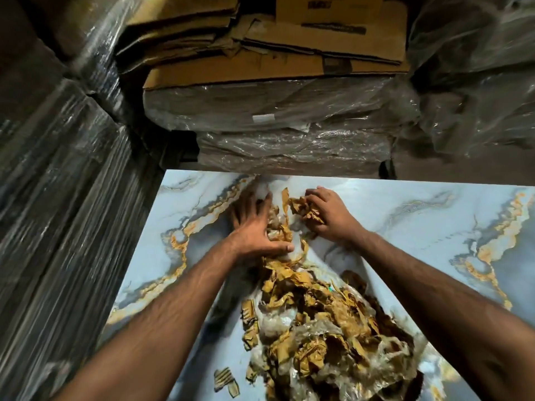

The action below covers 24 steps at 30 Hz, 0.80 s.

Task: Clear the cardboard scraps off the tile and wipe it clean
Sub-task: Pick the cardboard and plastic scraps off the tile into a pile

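A glossy pale-blue marble tile (pixel 405 227) with gold veins lies flat in front of me. A heap of torn brown cardboard scraps (pixel 324 319) mixed with crumpled clear plastic runs down its middle toward me. My left hand (pixel 254 224) lies spread, fingers straight, on the tile and against the far end of the scraps, thumb pressing into them. My right hand (pixel 330 215) is curled round a crumpled wad of cardboard scraps (pixel 307 211) near the tile's far edge. A few loose scraps (pixel 227 380) lie at the near left.
Flattened cardboard boxes (pixel 289 50) sit on plastic-wrapped packs (pixel 289 134) just beyond the tile's far edge. Shrink-wrapped stacks (pixel 58 212) rise along the left side, and more wrapped goods (pixel 477 96) stand at the right.
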{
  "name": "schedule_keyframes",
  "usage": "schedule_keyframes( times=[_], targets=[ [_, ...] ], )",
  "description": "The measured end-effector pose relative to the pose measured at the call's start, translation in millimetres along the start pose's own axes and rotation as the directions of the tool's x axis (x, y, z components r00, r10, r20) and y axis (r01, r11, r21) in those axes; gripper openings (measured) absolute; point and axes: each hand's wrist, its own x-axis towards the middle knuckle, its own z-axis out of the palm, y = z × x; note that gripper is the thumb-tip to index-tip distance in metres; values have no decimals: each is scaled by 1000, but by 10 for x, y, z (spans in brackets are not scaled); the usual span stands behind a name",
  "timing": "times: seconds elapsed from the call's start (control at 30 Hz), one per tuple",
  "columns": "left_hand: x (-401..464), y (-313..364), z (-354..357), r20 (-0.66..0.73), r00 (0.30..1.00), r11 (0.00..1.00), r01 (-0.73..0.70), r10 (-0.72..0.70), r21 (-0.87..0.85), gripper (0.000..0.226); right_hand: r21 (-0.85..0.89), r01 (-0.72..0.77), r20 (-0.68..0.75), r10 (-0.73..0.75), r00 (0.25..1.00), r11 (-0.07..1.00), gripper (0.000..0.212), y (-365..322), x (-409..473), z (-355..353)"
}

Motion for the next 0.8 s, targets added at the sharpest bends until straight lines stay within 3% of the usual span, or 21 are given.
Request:
schedule_keyframes(
  times=[0.1,0.17,0.33,0.5,0.6,0.67,0.73,0.8],
  targets=[
    [82,44,123,-37,999,982,-32,26,-186,111,79,-8,8,8,1000,997,83,-80,-17,-32],
    [131,82,209,-142,986,975,-117,90,-191,94,147,29,-26,-25,999,989,87,-186,-44,-28],
    [96,111,336,-266,956,925,-209,125,-316,85,225,144,-78,-130,989,964,93,-381,-110,49],
    [61,173,314,-266,963,856,-170,40,-488,86,170,141,72,-155,985,975,105,-399,-56,126],
    [116,236,306,-195,981,893,-81,-7,-443,92,167,160,11,-164,986,973,117,-422,-55,202],
    [131,329,297,-70,993,918,62,-97,-391,94,200,161,-37,-157,987,966,117,-433,-27,240],
    [123,382,272,47,982,810,178,-184,-559,90,238,147,-42,-141,989,960,114,-458,45,237],
    [75,396,258,81,970,589,204,-228,-782,82,264,141,-34,-137,990,954,107,-501,107,229]
  ],
)
